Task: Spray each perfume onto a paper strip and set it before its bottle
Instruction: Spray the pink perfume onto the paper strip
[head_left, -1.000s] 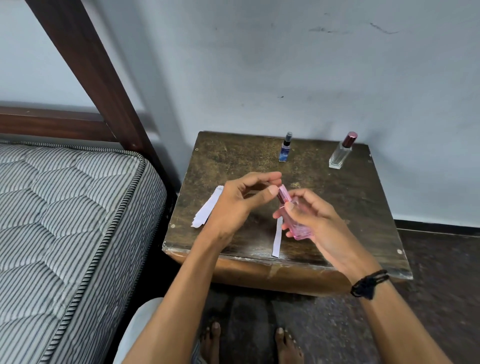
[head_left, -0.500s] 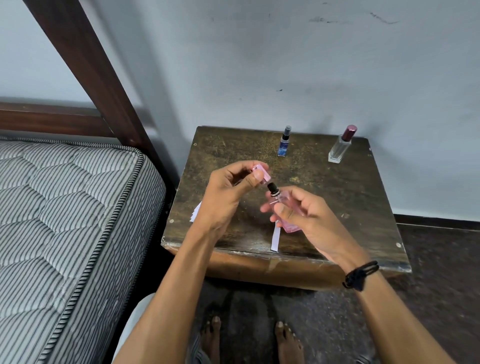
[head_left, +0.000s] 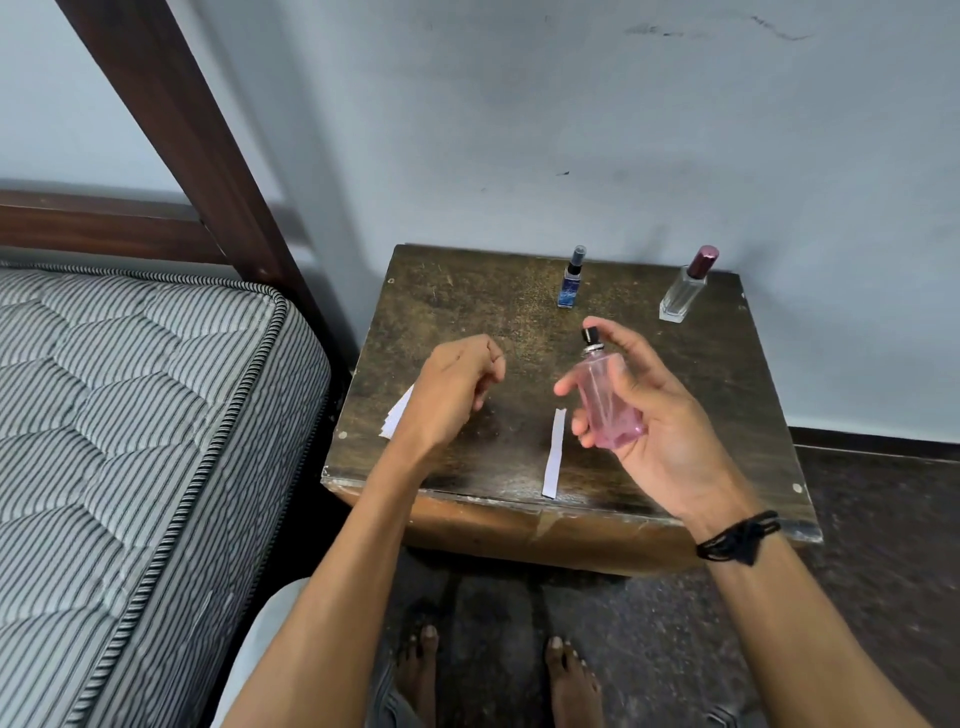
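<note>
Paper strip (head_left: 554, 452) flat at table's (head_left: 727, 395) 6 o'clock, likely unsprayed | right hand (head_left: 660, 431) wraps uncapped pink bottle (head_left: 605, 410), centre | left hand (head_left: 452, 389) at 9, fingers curled, contents unclear | blue bottle (head_left: 571, 286) at 12, clear bottle (head_left: 685, 291) at 1: no strips before either.

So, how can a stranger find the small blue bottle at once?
On the dark wooden table beside the bed, two bottles stand at the far edge. The blue bottle is the left one: short, with a black cap; the clear bottle beside it is taller with a maroon cap.
</note>
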